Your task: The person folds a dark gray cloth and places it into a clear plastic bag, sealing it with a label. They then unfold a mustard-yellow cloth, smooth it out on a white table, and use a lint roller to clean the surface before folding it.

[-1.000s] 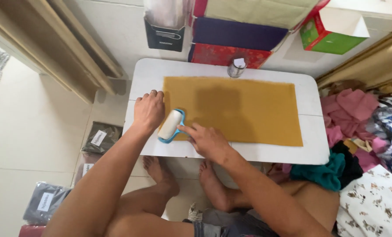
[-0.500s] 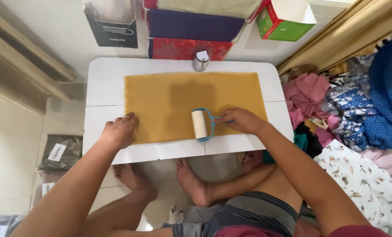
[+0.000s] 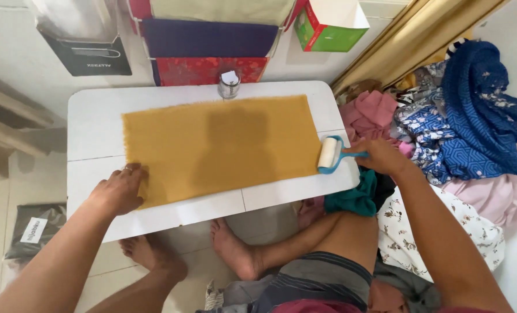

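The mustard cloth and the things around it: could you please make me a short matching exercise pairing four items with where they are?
Things:
1. lint roller
2. small jar
3. left hand
4. green box

Places:
A. pressing the near left corner of the mustard cloth
B. on the floor beyond the white table's far right corner
C. at the cloth's right edge, handle in the right hand
D. on the table at the cloth's far edge

Pairs: 1-C, 2-D, 3-A, 4-B

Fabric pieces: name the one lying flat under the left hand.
The mustard-yellow cloth spread on the white table; the left hand presses its corner, the others lie heaped.
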